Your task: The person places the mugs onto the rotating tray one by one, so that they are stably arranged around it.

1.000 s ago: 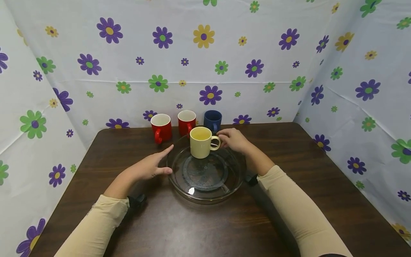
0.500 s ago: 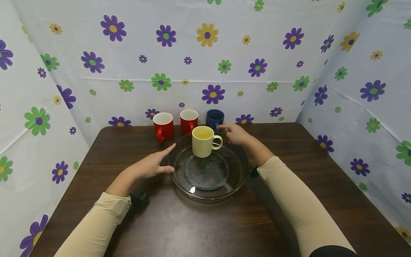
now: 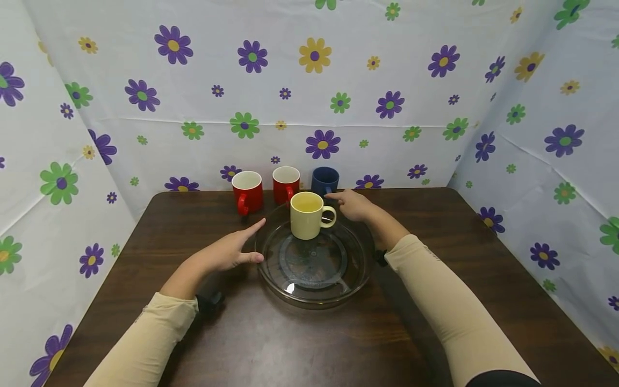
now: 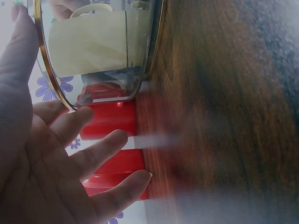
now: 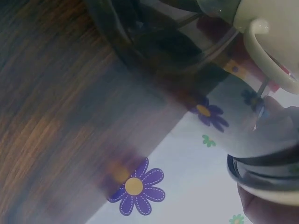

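The left hand (image 3: pixel 227 251), thumb and fingers spread wide, is at the left rim of a round, smoky clear-glass dish (image 3: pixel 311 269) on the dark wood-grain worktop (image 3: pixel 290 344). The right hand (image 3: pixel 355 206) is at the far right rim with its index finger extended; whether it pinches the glass, I cannot tell. A pale yellow ceramic mug (image 3: pixel 304 221) stands upright inside the dish, toward the far side, handle pointing right. Behind are two red mugs with white interiors, one left (image 3: pixel 249 194), one nearer the middle (image 3: pixel 284 186), and a dark blue mug (image 3: pixel 325 179).
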Available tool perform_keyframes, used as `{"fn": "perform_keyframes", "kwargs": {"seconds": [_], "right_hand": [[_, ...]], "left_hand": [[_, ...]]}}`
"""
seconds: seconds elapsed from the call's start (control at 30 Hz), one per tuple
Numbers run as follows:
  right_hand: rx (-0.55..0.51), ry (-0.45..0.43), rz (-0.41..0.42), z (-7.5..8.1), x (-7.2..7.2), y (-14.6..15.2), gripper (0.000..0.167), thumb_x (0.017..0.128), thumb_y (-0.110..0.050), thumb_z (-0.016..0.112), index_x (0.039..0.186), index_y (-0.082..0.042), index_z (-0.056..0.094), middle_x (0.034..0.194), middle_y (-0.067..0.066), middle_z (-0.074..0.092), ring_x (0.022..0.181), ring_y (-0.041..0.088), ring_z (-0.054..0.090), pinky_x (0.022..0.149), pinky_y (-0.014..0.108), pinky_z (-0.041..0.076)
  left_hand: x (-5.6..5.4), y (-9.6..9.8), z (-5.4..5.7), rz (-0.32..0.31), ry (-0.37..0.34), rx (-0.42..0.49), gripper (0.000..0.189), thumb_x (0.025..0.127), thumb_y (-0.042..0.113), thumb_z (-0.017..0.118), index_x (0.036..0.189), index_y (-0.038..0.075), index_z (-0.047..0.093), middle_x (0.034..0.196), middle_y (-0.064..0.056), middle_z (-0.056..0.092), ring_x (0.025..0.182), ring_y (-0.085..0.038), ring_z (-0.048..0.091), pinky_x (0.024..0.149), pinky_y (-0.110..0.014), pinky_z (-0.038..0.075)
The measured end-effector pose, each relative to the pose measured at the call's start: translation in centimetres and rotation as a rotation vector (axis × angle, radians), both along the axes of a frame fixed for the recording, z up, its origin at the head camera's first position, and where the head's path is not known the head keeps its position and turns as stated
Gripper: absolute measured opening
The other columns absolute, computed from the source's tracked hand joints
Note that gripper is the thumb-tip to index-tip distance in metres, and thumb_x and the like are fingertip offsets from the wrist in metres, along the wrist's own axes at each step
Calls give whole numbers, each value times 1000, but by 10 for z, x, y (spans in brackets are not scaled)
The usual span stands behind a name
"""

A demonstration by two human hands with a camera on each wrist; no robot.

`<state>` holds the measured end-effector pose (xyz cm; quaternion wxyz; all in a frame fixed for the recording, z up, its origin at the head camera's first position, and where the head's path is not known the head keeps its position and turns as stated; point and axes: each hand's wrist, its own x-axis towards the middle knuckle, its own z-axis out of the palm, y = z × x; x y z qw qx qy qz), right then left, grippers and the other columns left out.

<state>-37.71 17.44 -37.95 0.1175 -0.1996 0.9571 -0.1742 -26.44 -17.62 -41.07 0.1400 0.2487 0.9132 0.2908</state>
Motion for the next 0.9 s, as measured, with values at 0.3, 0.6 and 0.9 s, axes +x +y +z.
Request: {"fn": "perform_keyframes", "kwargs": {"seconds": [0.3, 0.6, 0.9], "right_hand": [[-6, 21, -24, 4, 5, -1, 53, 100, 3, 36, 151, -4, 47, 145, 23, 54, 109, 29, 58, 88, 41, 45], [-53, 0, -43, 5, 7, 3, 50, 101, -1, 36, 151, 3, 43, 149, 24, 50, 100, 30, 54, 86, 40, 44], [-32, -84, -65, 10, 9, 9, 52, 104, -10, 36, 155, 1, 37, 155, 23, 42, 130, 37, 51, 108, 51, 42]], "left_hand": [[1, -1, -1, 4, -16, 16, 97, 94, 41, 72, 164, 12, 12, 164, -25, 23, 146, -50, 30, 114, -67, 26], [1, -1, 1, 7, -25, 13, 97, 94, 40, 72, 164, 12, 12, 164, -25, 23, 146, -50, 29, 115, -67, 26], [1, -1, 0, -3, -9, 12, 96, 94, 39, 72, 164, 11, 12, 163, -25, 24, 145, -50, 31, 115, -66, 26]]}}
